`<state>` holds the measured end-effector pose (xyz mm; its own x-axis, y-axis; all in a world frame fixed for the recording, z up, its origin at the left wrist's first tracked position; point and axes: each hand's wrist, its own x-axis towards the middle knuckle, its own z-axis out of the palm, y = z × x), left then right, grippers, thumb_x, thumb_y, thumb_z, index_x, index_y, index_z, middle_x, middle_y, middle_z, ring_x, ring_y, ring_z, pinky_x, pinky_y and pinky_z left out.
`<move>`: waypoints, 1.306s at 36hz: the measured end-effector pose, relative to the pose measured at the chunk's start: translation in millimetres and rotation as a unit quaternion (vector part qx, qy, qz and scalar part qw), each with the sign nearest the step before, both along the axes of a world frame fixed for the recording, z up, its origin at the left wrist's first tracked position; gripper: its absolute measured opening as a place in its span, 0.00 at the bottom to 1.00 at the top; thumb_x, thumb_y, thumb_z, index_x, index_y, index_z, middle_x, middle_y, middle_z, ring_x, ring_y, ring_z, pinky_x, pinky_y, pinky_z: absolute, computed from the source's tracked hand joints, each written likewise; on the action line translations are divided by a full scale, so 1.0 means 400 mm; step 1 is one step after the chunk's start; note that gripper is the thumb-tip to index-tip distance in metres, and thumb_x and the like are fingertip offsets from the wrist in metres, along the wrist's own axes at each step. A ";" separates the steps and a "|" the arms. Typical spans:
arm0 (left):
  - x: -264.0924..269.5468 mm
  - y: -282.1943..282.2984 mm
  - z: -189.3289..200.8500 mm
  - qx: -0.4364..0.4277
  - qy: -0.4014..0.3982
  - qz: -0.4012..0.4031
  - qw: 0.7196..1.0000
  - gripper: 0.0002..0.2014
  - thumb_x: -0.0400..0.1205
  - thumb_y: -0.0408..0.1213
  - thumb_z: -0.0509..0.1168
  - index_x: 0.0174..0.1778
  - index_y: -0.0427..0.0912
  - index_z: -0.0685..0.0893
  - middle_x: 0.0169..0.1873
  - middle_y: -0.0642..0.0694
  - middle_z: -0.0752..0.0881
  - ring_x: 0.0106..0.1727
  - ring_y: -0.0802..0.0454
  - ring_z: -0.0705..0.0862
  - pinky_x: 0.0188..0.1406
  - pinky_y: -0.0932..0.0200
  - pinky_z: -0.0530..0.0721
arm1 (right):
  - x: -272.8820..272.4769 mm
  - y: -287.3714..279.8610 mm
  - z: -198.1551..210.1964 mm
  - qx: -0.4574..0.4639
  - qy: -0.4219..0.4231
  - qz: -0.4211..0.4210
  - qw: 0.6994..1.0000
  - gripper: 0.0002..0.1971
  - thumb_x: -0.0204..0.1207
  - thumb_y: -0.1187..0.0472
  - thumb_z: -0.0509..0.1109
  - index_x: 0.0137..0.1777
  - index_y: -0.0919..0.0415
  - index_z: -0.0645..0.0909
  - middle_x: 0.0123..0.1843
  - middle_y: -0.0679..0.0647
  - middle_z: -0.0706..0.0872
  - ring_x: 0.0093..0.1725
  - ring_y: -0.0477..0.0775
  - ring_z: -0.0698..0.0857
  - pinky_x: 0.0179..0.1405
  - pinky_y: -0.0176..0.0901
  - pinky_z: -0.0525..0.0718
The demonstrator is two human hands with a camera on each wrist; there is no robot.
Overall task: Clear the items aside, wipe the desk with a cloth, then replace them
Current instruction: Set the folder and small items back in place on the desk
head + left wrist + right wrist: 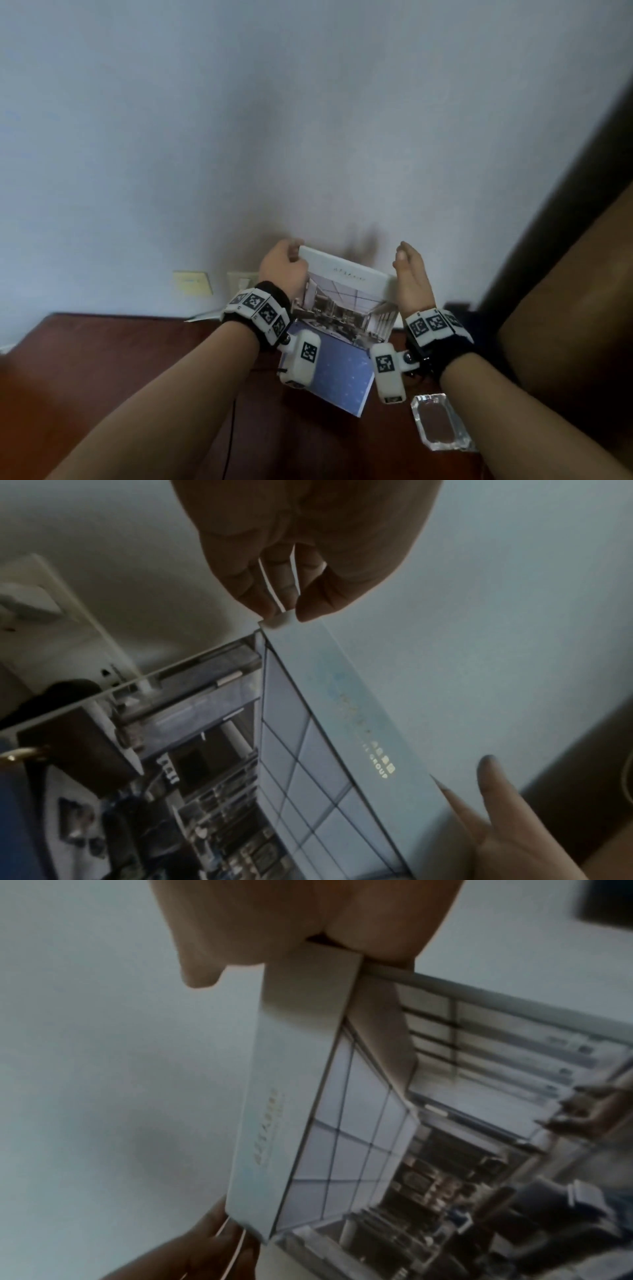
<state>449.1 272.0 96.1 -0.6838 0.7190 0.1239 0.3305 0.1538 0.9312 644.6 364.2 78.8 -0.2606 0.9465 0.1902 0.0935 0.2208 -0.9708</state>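
Observation:
I hold a brochure (346, 301) with an office photo and a white top band upright in front of the wall, above the dark wooden desk (120, 349). My left hand (297, 253) pinches its top left corner between thumb and fingers, seen close in the left wrist view (284, 610). My right hand (402, 255) holds the right edge; in the right wrist view the brochure (359, 1110) slips between thumb and fingers (325, 942). A blue booklet (342, 377) lies below on the desk. No cloth is in view.
A clear acrylic block (442, 425) lies on the desk by my right forearm. Wall plates (191, 282) sit low on the wall. A thin black cable (233, 428) crosses the desk. A dark brown upright surface (565, 274) closes off the right side.

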 end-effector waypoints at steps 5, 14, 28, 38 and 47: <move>-0.055 -0.059 -0.028 -0.009 -0.014 0.009 1.000 0.16 0.82 0.27 0.66 0.65 0.41 0.82 0.55 0.49 0.86 0.57 0.51 0.84 0.60 0.61 0.80 | -0.072 0.022 -0.011 -0.041 -0.005 0.028 0.999 0.26 0.80 0.39 0.55 0.74 0.49 0.71 0.75 0.46 0.75 0.74 0.49 0.73 0.78 0.54 0.67; -0.134 -0.114 -0.062 -0.044 -0.005 0.030 0.999 0.17 0.81 0.32 0.68 0.66 0.43 0.84 0.58 0.49 0.88 0.58 0.50 0.87 0.67 0.50 0.83 | -0.171 0.017 0.002 -0.132 -0.019 0.094 0.987 0.27 0.83 0.37 0.50 0.66 0.52 0.80 0.65 0.40 0.80 0.62 0.46 0.81 0.27 0.49 0.87; -0.189 -0.148 -0.120 -0.074 0.005 0.007 0.997 0.12 0.80 0.30 0.67 0.53 0.52 0.87 0.46 0.51 0.88 0.50 0.50 0.86 0.60 0.51 0.86 | -0.211 0.017 -0.020 -0.187 -0.040 0.095 0.977 0.24 0.84 0.37 0.48 0.55 0.47 0.83 0.65 0.44 0.81 0.69 0.48 0.75 0.49 0.65 0.84; -0.205 -0.135 -0.122 -0.069 -0.039 -0.054 0.995 0.13 0.79 0.27 0.68 0.48 0.52 0.89 0.46 0.46 0.90 0.51 0.40 0.88 0.64 0.39 0.84 | -0.100 0.053 -0.075 -0.317 -0.064 0.065 0.944 0.36 0.78 0.28 0.48 0.70 0.55 0.77 0.71 0.51 0.79 0.69 0.62 0.77 0.70 0.60 0.68; -0.180 -0.121 -0.083 -0.183 -0.012 -0.135 0.974 0.12 0.82 0.26 0.63 0.60 0.27 0.85 0.58 0.27 0.86 0.62 0.29 0.83 0.62 0.42 0.82 | -0.084 -0.004 -0.054 -0.352 -0.083 0.122 0.924 0.38 0.77 0.28 0.51 0.76 0.56 0.70 0.67 0.56 0.80 0.57 0.52 0.81 0.59 0.51 0.74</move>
